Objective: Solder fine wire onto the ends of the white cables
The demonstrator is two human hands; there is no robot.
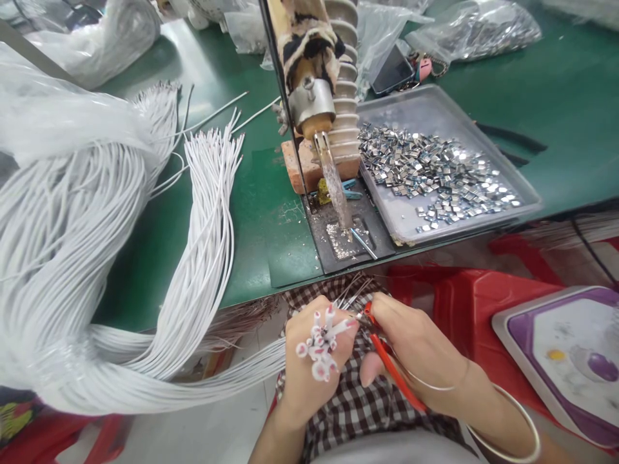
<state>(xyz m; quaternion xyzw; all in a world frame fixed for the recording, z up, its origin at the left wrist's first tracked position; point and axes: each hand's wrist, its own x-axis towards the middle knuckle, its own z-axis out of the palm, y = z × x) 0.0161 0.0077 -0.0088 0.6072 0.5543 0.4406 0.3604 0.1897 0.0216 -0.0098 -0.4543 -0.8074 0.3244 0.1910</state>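
My left hand (pixel 309 361) is closed around a bunch of white wire ends (pixel 320 345), whose cut tips stick up between the fingers in front of my lap. My right hand (pixel 411 351) grips red-handled pliers (pixel 387 361), with the tip touching one wire end held by the left hand. Thin bare strands (pixel 351 293) fan out above both hands. Long white wires (pixel 203 258) run from the left hand across the green table (pixel 251 212) to a large bundle on the left.
A soldering stand (pixel 314 96) with a ribbed column rises at the table's front edge over a dark plate (pixel 348 238). A clear tray (pixel 483 138) holds several small metal pieces. Plastic bags lie at the back. A red stool (pixel 464 303) and purple tray (pixel 561 348) sit to the right.
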